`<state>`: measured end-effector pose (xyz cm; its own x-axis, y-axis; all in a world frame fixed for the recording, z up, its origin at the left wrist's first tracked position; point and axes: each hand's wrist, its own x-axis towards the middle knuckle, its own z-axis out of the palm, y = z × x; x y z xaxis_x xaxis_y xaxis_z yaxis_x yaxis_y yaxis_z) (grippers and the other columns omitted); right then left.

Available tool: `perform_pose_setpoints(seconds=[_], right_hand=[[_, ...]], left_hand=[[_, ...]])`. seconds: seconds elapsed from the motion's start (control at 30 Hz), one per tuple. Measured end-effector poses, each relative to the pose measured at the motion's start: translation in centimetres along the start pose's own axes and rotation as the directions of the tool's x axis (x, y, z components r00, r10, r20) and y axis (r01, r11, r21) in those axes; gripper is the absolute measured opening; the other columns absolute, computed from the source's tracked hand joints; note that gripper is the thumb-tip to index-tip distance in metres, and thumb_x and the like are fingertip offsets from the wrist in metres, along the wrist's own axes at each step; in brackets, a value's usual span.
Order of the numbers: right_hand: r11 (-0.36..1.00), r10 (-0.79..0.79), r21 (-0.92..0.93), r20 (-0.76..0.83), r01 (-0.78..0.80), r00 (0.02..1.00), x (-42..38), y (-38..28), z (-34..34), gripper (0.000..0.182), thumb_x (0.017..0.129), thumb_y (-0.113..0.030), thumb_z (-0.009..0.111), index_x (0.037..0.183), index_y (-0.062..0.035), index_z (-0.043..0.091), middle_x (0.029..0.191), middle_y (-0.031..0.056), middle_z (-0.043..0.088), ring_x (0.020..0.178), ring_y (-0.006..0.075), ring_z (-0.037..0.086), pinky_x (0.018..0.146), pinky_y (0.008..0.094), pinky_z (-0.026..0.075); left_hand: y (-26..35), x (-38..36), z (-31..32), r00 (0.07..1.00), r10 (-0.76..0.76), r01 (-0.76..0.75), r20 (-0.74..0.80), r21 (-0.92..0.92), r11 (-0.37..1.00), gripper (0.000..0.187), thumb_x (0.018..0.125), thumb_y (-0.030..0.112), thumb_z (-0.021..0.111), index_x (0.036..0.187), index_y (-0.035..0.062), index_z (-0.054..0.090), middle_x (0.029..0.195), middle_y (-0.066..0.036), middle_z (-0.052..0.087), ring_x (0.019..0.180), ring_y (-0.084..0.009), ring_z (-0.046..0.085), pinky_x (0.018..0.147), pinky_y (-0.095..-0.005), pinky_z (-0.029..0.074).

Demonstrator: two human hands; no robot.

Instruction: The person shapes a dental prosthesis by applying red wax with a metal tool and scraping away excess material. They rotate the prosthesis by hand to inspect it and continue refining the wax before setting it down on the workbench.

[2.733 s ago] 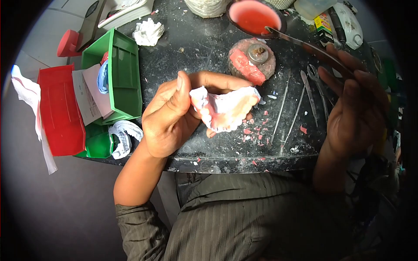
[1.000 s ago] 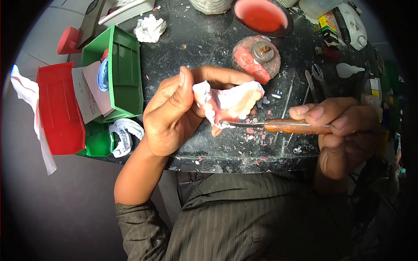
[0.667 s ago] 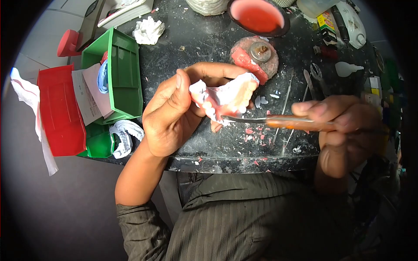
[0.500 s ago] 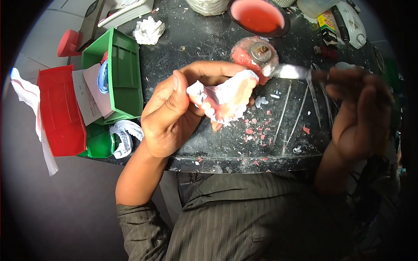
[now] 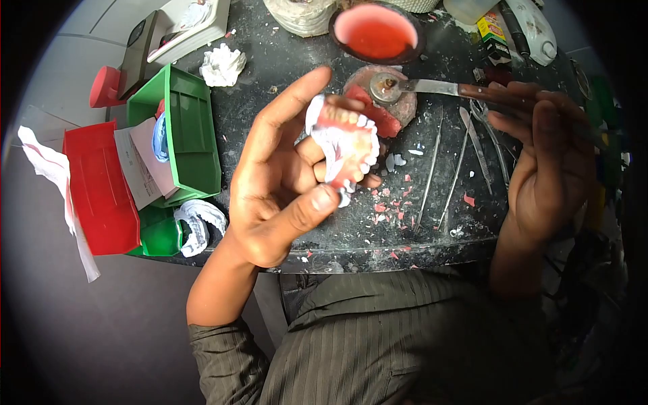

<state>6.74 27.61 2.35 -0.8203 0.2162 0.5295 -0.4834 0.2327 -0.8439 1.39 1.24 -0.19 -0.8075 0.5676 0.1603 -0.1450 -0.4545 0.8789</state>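
Note:
My left hand (image 5: 277, 175) holds a plaster dental model (image 5: 354, 145) with pink wax and a row of teeth, its thumb and fingers around the edge and the index finger stretched up. In my right hand (image 5: 550, 155) is a wax spatula (image 5: 432, 87) with a brown handle. Its flat metal blade reaches left to the wick of a spirit burner (image 5: 404, 111); I cannot make out a flame. A piece of pink wax sheet (image 5: 378, 117) lies against the burner, just behind the model.
A round dish of red wax (image 5: 378, 34) stands at the back. Slim metal instruments (image 5: 478, 145) lie between my hands, near pink and white scraps (image 5: 388, 206). On the left are green (image 5: 196, 135) and red bins (image 5: 101, 189), a white horseshoe-shaped cast (image 5: 196, 226) and crumpled tissue (image 5: 223, 65).
My left hand has turned the dental model and spread its fingers. The spatula's blade has moved left and up to the burner's wick. The view has shifted slightly.

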Motion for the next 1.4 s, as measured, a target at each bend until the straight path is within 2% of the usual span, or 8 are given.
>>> perform_pose_setpoints(seconds=[0.47, 0.63, 0.8, 0.93, 1.07, 1.13, 1.23, 1.4], right_hand=[[0.995, 0.013, 0.101, -0.025, -0.010, 1.000, 0.1, 0.2, 0.5, 0.022, 0.099, -0.001, 0.044, 0.113, 0.0128, 0.055, 0.106, 0.0296, 0.064, 0.094, 0.0393, 0.069, 0.089, 0.0421, 0.057], [0.940, -0.013, 0.341, 0.027, 0.003, 1.000, 0.8, 0.5, -0.3, 0.024, 0.099, -0.001, 0.044, 0.118, 0.0108, 0.053, 0.108, 0.0305, 0.064, 0.098, 0.0397, 0.067, 0.087, 0.0387, 0.059], [0.995, -0.017, 0.099, -0.100, 0.027, 0.995, 1.1, 1.4, 0.4, 0.023, 0.099, -0.002, 0.046, 0.116, 0.0106, 0.055, 0.110, 0.0303, 0.063, 0.099, 0.0385, 0.067, 0.082, 0.0350, 0.062], [0.996, -0.028, 0.087, -0.100, 0.037, 0.995, 1.0, 1.6, 0.6, 0.022, 0.099, -0.002, 0.048, 0.114, 0.0112, 0.056, 0.110, 0.0299, 0.063, 0.098, 0.0379, 0.068, 0.080, 0.0343, 0.062], [0.993, 0.014, 0.119, -0.119, 0.000, 0.993, 1.0, 1.0, 0.6, 0.024, 0.099, -0.002, 0.046, 0.117, 0.0112, 0.054, 0.112, 0.0305, 0.062, 0.101, 0.0393, 0.066, 0.080, 0.0349, 0.063], [0.933, 0.104, 0.350, -0.034, -0.086, 0.994, 0.7, 0.4, 0.6, 0.025, 0.100, -0.003, 0.044, 0.108, 0.0128, 0.061, 0.119, 0.0247, 0.061, 0.103, 0.0382, 0.066, 0.082, 0.0369, 0.062], [0.976, -0.041, 0.219, 0.223, -0.009, 0.974, 0.5, 0.1, 1.2, 0.032, 0.101, -0.006, 0.043, 0.093, 0.0143, 0.067, 0.122, 0.0160, 0.057, 0.104, 0.0346, 0.065, 0.085, 0.0399, 0.061], [0.984, -0.082, 0.174, 0.211, 0.045, 0.974, -0.4, 0.1, 2.6, 0.034, 0.100, -0.008, 0.047, 0.086, 0.0158, 0.067, 0.119, 0.0113, 0.053, 0.102, 0.0321, 0.064, 0.085, 0.0471, 0.060]], left_hand=[[-0.9, -0.1, -1.1, 0.984, 0.176, -0.176, 0.018, 0.208, 0.962, 0.084, 0.077, 0.003, 0.078, 0.144, 0.0012, 0.027, 0.136, -0.026, 0.044, 0.123, -0.0348, 0.052, 0.107, -0.0441, 0.042], [-0.5, 0.1, -1.2, 0.975, 0.203, -0.216, 0.087, 0.187, 0.958, 0.081, 0.072, -0.017, 0.072, 0.140, -0.0036, 0.030, 0.139, -0.018, 0.039, 0.129, -0.0249, 0.046, 0.099, -0.0359, 0.050], [-1.1, 0.3, -1.9, 0.954, 0.300, -0.293, 0.027, 0.311, 0.904, 0.082, 0.069, -0.021, 0.072, 0.139, -0.0032, 0.032, 0.140, -0.019, 0.039, 0.129, -0.0261, 0.047, 0.097, -0.0381, 0.054], [-0.7, 0.3, -1.3, 0.955, 0.296, -0.265, -0.018, 0.397, 0.879, 0.088, 0.070, -0.015, 0.075, 0.143, 0.0006, 0.028, 0.132, -0.019, 0.050, 0.120, -0.0353, 0.055, 0.104, -0.0483, 0.046], [-0.7, 0.3, -1.2, 0.959, 0.281, -0.251, -0.025, 0.379, 0.891, 0.088, 0.070, -0.015, 0.075, 0.144, -0.0029, 0.029, 0.132, -0.019, 0.049, 0.118, -0.0354, 0.056, 0.100, -0.0461, 0.049], [-0.4, 0.2, -1.0, 0.972, 0.229, -0.198, -0.054, 0.337, 0.920, 0.089, 0.069, -0.013, 0.077, 0.143, -0.0065, 0.028, 0.132, -0.020, 0.049, 0.116, -0.0316, 0.058, 0.096, -0.0416, 0.052], [-0.5, 0.2, -1.1, 0.973, 0.228, -0.205, -0.029, 0.334, 0.920, 0.090, 0.067, -0.009, 0.080, 0.142, -0.0072, 0.030, 0.131, -0.020, 0.050, 0.113, -0.0286, 0.060, 0.094, -0.0386, 0.054], [-0.2, 0.2, -1.1, 0.979, 0.204, -0.180, -0.025, 0.371, 0.911, 0.093, 0.064, -0.005, 0.084, 0.141, -0.0098, 0.031, 0.129, -0.021, 0.050, 0.114, -0.0273, 0.058, 0.094, -0.0362, 0.054]])
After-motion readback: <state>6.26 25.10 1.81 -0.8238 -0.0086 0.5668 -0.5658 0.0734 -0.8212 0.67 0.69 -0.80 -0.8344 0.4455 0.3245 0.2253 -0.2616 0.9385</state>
